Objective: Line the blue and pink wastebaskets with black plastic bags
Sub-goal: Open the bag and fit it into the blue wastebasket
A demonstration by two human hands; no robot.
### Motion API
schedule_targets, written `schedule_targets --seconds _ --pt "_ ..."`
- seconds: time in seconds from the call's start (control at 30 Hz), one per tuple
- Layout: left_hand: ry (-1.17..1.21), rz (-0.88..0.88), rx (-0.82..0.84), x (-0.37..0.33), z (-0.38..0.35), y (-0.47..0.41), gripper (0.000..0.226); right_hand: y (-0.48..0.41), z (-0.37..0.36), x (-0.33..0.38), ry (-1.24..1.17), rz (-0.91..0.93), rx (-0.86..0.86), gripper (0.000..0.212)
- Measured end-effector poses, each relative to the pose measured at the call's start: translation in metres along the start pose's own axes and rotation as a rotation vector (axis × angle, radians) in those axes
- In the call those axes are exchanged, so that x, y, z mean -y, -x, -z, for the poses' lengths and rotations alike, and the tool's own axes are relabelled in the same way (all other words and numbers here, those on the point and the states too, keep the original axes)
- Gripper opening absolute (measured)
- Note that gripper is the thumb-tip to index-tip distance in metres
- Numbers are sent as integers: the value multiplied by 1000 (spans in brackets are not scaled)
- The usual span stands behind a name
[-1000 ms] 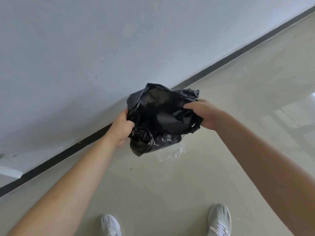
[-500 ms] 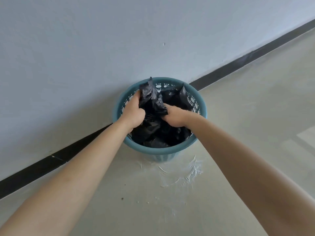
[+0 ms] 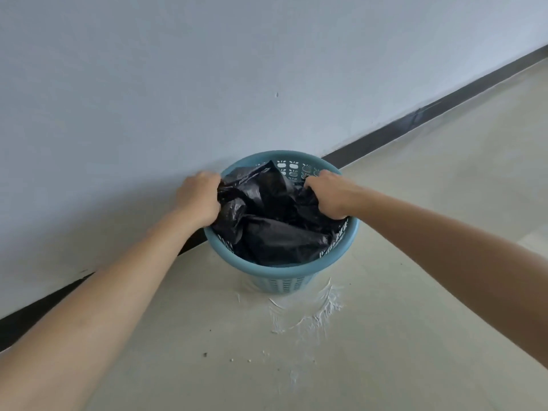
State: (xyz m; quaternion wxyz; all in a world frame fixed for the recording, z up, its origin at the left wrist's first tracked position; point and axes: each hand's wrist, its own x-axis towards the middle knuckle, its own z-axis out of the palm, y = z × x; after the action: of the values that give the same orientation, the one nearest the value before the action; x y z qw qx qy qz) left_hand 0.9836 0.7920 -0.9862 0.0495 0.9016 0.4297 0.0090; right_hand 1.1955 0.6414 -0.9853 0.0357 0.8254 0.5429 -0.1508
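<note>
Head view, the only one there was: the blue wastebasket (image 3: 281,271) stood on the floor (image 3: 415,292) right up against the wall (image 3: 178,84), its far rim touching or almost touching the dark baseboard (image 3: 415,123). The black plastic bag (image 3: 275,226) was crumpled down inside it, filling most of the opening, with loose folds poking up toward 12 o'clock. Not draped over the rim anywhere I could see, so the blue lip showed bare all along the near side at 6 o'clock.

The left hand (image 3: 198,197) sat at about 9 to 10 o'clock on the rim, its grip pinched tight on the bag's edge there. The right hand (image 3: 329,194) was at roughly 2 o'clock, knuckles up, fingers curled and its grip bunched on the plastic on that side. Both forearms came in from the bottom corners, well apart.

On the basket's far inner wall you could make out little apple-shaped cutouts (image 3: 293,169) above the bag. White scuff marks (image 3: 311,312) streaked the floor just beside the base at about 5 o'clock, with a few crumbs (image 3: 237,358) nearer the camera.
</note>
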Motion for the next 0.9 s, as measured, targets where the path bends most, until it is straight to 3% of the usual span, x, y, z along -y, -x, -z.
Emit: schedule_targets --seconds 0.07,0.13,0.23,0.33,0.43,0.53,0.6,0.73,0.8,0.9 --pt "118 -37 40 -2 -1 3 29 7 1 -4 35 -14 37 33" --pt "92 -55 58 -4 1 5 26 12 6 -12 -44 -54 72 32" --pt "132 -14 75 -5 5 4 10 17 12 -25 -217 -114 -13 32" --pt "199 24 -184 0 3 3 32 21 10 -29 -113 -162 -195 54" --pt "188 11 -452 6 1 1 39 19 10 -35 171 -206 -400 48" --pt "188 45 -546 7 2 -5 32 21 19 -42 274 -331 -384 38" --pt "148 35 -578 6 5 -6 30 25 25 -35 281 -383 -337 58" --pt "137 -234 -697 -13 16 1 33 28 29 1 278 -159 -445 89" --pt "197 -368 -544 -32 18 8 26 32 23 14 333 67 -564 77" --pt "17 -323 -184 -44 3 7 18 26 10 21 473 344 -573 38"
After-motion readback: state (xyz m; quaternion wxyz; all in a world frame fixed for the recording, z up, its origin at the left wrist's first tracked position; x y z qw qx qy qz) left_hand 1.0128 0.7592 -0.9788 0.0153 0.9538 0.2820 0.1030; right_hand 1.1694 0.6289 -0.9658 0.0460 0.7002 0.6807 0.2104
